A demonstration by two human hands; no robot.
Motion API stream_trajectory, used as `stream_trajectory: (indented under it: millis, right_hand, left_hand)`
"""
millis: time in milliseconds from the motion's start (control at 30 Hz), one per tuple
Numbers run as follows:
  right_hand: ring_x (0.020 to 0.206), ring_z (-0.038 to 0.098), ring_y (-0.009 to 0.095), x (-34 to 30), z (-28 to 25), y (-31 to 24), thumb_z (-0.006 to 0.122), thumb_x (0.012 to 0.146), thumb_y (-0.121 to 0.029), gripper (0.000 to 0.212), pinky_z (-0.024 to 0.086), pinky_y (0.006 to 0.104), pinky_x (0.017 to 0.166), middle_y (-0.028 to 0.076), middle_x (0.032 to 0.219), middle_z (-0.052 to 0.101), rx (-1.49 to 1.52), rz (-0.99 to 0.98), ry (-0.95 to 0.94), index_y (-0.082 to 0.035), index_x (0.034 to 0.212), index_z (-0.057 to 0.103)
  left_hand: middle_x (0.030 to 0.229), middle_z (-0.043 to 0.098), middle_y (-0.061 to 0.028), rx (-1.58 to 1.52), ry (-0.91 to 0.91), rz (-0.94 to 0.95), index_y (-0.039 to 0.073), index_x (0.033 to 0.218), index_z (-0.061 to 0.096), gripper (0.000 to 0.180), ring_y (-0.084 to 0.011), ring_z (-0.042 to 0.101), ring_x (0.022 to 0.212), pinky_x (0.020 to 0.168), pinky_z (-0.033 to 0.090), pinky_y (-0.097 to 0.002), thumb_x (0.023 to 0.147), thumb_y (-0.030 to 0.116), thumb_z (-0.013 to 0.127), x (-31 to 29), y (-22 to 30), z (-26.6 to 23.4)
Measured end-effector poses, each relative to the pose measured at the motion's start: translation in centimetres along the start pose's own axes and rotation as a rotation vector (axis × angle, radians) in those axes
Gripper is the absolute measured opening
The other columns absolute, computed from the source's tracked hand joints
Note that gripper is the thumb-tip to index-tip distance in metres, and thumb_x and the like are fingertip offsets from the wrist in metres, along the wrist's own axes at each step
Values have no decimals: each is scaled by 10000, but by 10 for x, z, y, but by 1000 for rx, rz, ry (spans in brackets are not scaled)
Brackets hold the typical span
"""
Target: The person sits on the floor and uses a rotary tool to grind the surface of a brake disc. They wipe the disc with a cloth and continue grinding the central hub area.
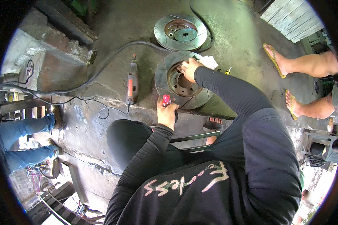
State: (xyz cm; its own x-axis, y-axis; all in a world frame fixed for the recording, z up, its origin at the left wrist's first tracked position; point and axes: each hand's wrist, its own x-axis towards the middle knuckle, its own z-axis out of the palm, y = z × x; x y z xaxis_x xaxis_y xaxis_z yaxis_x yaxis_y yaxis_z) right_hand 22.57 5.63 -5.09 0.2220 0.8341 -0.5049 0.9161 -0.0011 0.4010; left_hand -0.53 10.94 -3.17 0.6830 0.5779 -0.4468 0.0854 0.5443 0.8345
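A slotted brake disc [162, 77] with a rusty hub lies flat on the floor in front of me. My right hand [190, 69] reaches to the upper part of the hub, its fingers bent and pressed together at the inner wall. Whatever they pinch is too small to make out. My left hand [166, 113] is wrapped round what looks like a spray can with a red top [166, 99], held at the disc's near left edge. Most of the can is hidden by the fingers. White crumpled cloth or paper [209, 62] lies beyond my right wrist.
Farther off lies a second brake disc [161, 33] with a small round plate [185, 34] on it. A red and dark rotary tool [132, 84] and a thick cable [101, 69] are at left. People's legs [306, 67] are right and left. A small yellow-handled tool [228, 70] lies right.
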Motion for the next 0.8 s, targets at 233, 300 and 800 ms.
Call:
stream_trajectory:
  millis: [233,300,800]
  right_hand:
    - [975,676,238,-40,-62,-18,605,859,-121,272,518,362,792,138,1020,714,722,-146,-349,-48,1107,690]
    - [776,627,203,-27,-2,-33,569,735,-15,361,493,347,718,146,862,661,1508,25,-53,-30,1082,668]
    - [936,639,218,-261,-6,46,582,722,0,409,480,313,852,120,1016,677,1514,1053,1244,22,1130,597]
  left_hand:
    - [847,562,-51,78,57,35,1,893,598,240,-195,544,749,715,438,-296,653,-16,610,28,-24,-14]
    - [766,554,-1,-87,-38,-29,60,849,581,201,-140,520,702,663,416,-270,674,-36,602,22,-13,-3]
    - [878,583,7,57,19,366,35,1005,612,269,-109,529,794,746,439,-263,750,-24,670,-26,44,-32]
